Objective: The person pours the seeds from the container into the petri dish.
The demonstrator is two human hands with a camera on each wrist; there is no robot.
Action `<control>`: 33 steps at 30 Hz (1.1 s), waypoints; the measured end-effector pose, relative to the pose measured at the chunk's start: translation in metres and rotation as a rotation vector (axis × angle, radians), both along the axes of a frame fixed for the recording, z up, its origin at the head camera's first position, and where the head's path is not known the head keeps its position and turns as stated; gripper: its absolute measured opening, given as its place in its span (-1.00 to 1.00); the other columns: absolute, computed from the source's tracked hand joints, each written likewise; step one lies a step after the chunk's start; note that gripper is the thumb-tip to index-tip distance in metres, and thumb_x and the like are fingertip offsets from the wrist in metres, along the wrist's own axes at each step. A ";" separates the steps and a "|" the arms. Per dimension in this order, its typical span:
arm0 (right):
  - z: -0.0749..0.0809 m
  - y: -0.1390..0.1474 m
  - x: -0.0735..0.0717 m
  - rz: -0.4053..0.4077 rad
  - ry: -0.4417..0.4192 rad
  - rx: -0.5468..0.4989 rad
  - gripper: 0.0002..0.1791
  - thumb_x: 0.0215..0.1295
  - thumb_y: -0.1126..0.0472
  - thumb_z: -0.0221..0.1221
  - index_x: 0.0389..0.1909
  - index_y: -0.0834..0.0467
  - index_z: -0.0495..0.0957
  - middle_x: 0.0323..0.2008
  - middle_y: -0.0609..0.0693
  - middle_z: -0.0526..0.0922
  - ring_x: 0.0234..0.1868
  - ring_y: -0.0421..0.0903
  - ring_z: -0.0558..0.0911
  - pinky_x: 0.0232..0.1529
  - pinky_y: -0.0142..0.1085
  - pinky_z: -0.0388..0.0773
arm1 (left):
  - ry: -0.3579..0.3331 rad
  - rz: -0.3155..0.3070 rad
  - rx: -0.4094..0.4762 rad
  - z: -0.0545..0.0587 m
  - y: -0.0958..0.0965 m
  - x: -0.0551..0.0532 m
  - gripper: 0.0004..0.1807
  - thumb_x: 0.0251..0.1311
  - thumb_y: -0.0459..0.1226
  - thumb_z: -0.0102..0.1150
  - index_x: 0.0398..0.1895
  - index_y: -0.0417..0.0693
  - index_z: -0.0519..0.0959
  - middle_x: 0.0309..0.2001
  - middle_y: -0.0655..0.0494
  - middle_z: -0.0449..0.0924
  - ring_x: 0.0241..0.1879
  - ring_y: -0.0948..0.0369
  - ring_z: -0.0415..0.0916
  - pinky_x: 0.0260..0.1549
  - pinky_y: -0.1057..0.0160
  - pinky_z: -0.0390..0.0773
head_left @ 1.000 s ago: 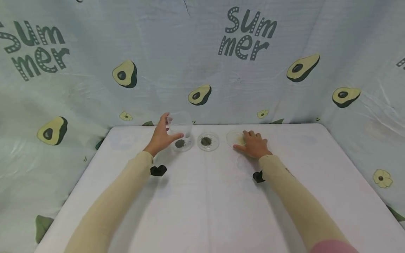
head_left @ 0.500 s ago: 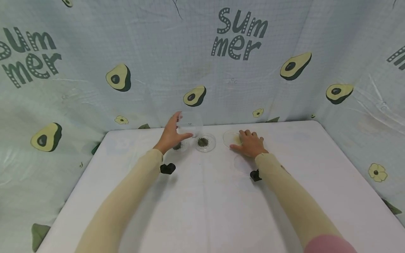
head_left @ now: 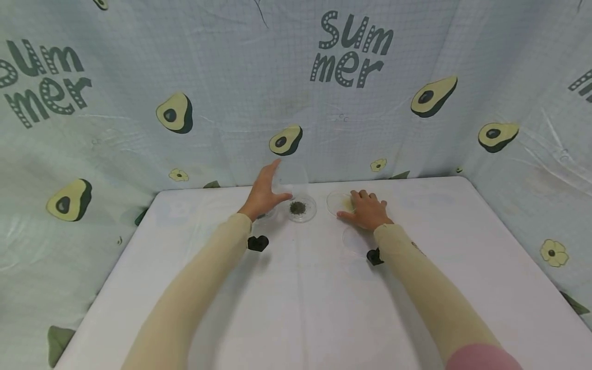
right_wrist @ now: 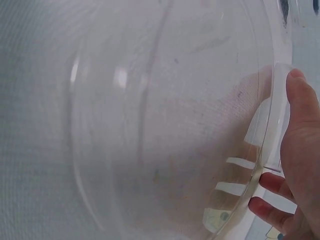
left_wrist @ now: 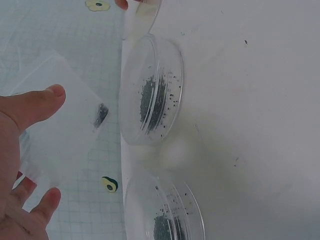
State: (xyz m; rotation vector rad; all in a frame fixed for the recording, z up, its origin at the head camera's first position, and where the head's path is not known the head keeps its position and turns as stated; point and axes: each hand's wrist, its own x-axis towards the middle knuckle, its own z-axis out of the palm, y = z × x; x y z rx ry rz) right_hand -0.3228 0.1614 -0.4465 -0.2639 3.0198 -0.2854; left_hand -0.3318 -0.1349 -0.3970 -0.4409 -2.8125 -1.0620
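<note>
My left hand (head_left: 262, 194) grips a clear container (left_wrist: 65, 132), thumb in front and fingers on its other side. The container looks square-edged and tilted, with dark crumbs gathered in one corner; in the head view it is barely visible. Below it stands a clear round dish (head_left: 302, 208) holding a small dark heap. Partly behind the left hand is a second such dish (left_wrist: 192, 220). On the right side, my right hand (head_left: 367, 210) rests with spread fingers at another clear dish (head_left: 334, 204), covering part of it. A large clear round rim (right_wrist: 165, 125) fills much of the right wrist view.
The white table (head_left: 300, 308) carries the dishes near its back edge. A faint clear disc (head_left: 355, 240) lies by the right wrist. Behind the table hangs a printed cloth (head_left: 222, 77), close to the left hand and the container.
My left hand has moved right with the clear container, from above the left dish toward the middle dish. The right hand stays in place on its dish. The head view has shifted slightly.
</note>
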 end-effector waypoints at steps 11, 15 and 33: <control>0.000 -0.001 0.002 -0.011 -0.015 0.006 0.01 0.21 -0.42 0.06 0.46 0.20 0.10 0.37 0.28 0.26 0.33 0.33 0.30 0.23 0.42 0.19 | 0.106 -0.036 -0.067 -0.007 0.019 -0.008 0.04 0.01 -0.23 0.46 0.51 0.09 0.02 0.44 -0.04 0.11 0.46 0.02 0.08 0.42 0.04 0.21; 0.000 0.000 0.000 -0.006 -0.012 0.000 0.02 0.20 -0.43 0.07 0.46 0.19 0.10 0.37 0.27 0.26 0.33 0.33 0.29 0.21 0.43 0.19 | 0.116 -0.028 -0.095 -0.006 0.028 -0.008 0.03 0.02 -0.22 0.45 0.51 0.11 0.03 0.43 -0.03 0.13 0.45 0.02 0.10 0.41 0.04 0.23; -0.001 0.002 -0.003 -0.013 -0.030 -0.001 0.03 0.20 -0.45 0.04 0.47 0.17 0.08 0.39 0.25 0.23 0.38 0.28 0.24 0.25 0.46 0.10 | 0.198 -0.045 -0.272 -0.004 0.061 -0.009 0.02 0.02 -0.23 0.44 0.51 0.16 0.03 0.41 -0.04 0.16 0.39 0.04 0.22 0.31 0.04 0.38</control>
